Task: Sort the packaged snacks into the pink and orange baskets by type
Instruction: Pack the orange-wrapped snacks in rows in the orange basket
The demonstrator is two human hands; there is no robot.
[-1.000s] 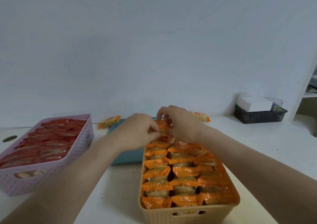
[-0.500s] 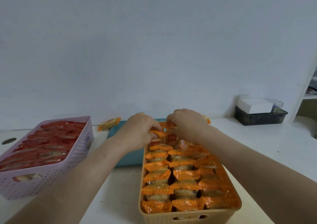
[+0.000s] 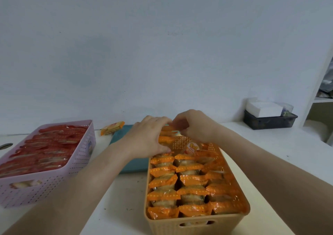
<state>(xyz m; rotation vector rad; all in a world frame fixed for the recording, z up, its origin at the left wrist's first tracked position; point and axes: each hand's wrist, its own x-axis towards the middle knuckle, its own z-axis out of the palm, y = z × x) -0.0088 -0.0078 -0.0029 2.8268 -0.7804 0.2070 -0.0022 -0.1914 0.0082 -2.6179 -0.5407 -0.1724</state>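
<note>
Our left hand and right hand both pinch one orange-wrapped snack packet at the far end of the tan-orange ribbed plastic basket, nearly full of orange packets. Judged step: seating it; next, a downward tuck into the row. Left of that basket: pink perforated plastic basket holding red-wrapped packets; farther back, a loose orange-yellow packet.

Pale blue-grey wall behind white table
</note>
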